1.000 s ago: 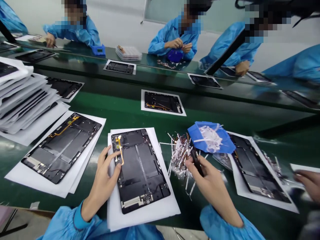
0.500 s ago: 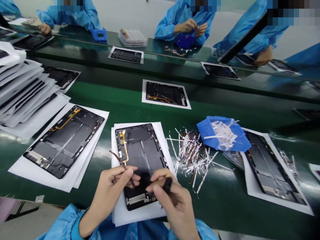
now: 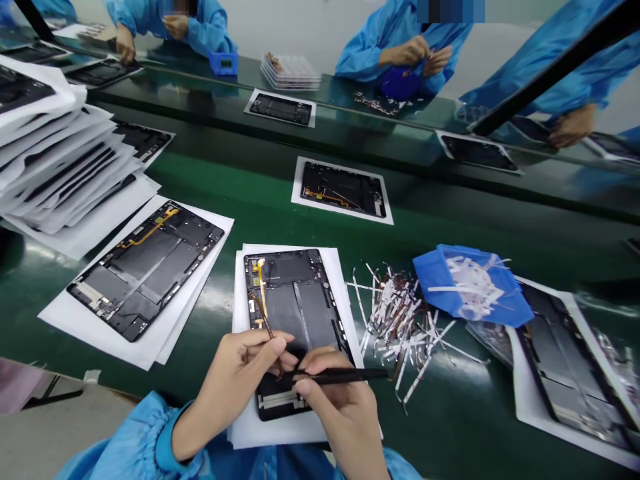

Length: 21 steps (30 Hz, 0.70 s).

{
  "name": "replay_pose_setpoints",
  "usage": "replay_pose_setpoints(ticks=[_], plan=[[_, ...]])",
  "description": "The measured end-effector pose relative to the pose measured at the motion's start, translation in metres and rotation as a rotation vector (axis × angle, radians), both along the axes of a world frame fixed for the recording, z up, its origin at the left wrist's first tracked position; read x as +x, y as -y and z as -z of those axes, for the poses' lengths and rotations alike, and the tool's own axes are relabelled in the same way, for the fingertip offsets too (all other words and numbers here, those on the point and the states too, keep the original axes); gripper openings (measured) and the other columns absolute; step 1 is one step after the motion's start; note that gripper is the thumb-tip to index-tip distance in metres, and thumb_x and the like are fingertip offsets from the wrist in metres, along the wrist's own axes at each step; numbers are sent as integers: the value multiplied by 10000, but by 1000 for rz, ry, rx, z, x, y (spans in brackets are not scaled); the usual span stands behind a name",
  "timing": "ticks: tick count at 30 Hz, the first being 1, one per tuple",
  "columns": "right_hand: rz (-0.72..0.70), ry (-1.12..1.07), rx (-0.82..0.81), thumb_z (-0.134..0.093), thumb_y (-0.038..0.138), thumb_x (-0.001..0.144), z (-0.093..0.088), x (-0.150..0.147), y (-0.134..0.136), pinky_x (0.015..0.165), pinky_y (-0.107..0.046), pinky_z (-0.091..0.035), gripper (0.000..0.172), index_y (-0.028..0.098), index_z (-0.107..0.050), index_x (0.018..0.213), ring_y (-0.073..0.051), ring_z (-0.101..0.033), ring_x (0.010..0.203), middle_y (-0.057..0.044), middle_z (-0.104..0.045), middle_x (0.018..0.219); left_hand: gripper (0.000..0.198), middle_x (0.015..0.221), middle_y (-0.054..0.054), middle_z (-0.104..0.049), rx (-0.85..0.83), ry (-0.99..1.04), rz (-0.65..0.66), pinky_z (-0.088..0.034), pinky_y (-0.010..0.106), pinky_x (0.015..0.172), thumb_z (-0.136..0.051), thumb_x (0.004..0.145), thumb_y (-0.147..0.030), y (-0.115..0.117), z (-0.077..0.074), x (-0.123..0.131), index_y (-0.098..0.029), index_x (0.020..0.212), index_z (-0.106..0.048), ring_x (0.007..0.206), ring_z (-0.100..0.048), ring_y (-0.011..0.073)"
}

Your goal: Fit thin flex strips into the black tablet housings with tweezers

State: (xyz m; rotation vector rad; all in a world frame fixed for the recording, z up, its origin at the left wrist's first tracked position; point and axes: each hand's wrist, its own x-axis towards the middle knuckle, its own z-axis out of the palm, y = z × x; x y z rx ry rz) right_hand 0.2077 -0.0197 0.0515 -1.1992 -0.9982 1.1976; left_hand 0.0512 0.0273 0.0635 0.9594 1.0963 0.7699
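In front of me a black tablet back housing (image 3: pixel 280 300) lies on white paper sheets (image 3: pixel 245 437), an orange flex cable (image 3: pixel 263 293) along its left side. My left hand (image 3: pixel 240 373) is closed on a thin brown flex cable strip (image 3: pixel 267 320), pinched between thumb and fingers above the housing. Black tweezers (image 3: pixel 350 376) are in my right hand (image 3: pixel 340 400), lying across its fingers with the tips close to the strip's lower end. Whether the tips touch the strip I cannot tell. Both hands hide the housing's lower part.
Right of the housing lies a heap of white and brown strips (image 3: pixel 395 313), beside a blue bin (image 3: pixel 440 293) holding more. Other housings on paper lie at left (image 3: pixel 150 267), right (image 3: pixel 575 360) and ahead (image 3: pixel 345 190). A paper-interleaved stack (image 3: pixel 65 173) stands left. Co-workers sit across the bench.
The tweezers have swung from pointing at me to lying crosswise in my right hand, their tips nearer the strip. My left hand still holds the strip, now more upright. The view has shifted left.
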Motion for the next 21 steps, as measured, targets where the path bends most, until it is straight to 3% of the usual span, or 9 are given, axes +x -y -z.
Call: replay_pose_setpoints(ticks=[6,9,12,16,21], plan=[[-21,-28,-84,-741,217,849,7,5,2,580,-186,-533,59,236,-698,812,-100,-636,610,25,-618,746,236,779,22,-797,69,-26,37,-619,182,656,-599,954,-339,2,6,5,-172,1020,-753,730,-770,150],[4,-74,-120,-755,244,839,10,5,4,559,-189,-529,78,216,-696,797,-104,-638,586,17,-632,737,218,741,8,-788,359,-168,48,-613,170,583,-547,990,-275,4,9,4,-158,1014,-729,638,-759,138],[107,-126,-122,-774,277,824,16,4,4,557,-181,-526,101,217,-693,812,-102,-640,586,14,-655,751,135,701,-6,-770,662,-317,11,-595,151,541,-626,947,-245,9,14,-1,-165,896,-722,569,-736,126],[211,-138,-118,-804,283,791,20,0,-1,608,-181,-539,121,225,-703,823,-110,-653,654,12,-670,778,139,830,26,-791,893,-370,-34,-620,185,672,-751,854,-221,18,24,-6,-168,978,-715,685,-762,156],[216,-121,-71,-816,247,765,17,-4,-5,652,-188,-541,95,230,-724,783,-124,-659,709,11,-681,755,248,965,69,-788,1150,-389,9,-626,237,791,-635,904,-50,21,36,-13,-140,1132,-672,853,-766,173]])
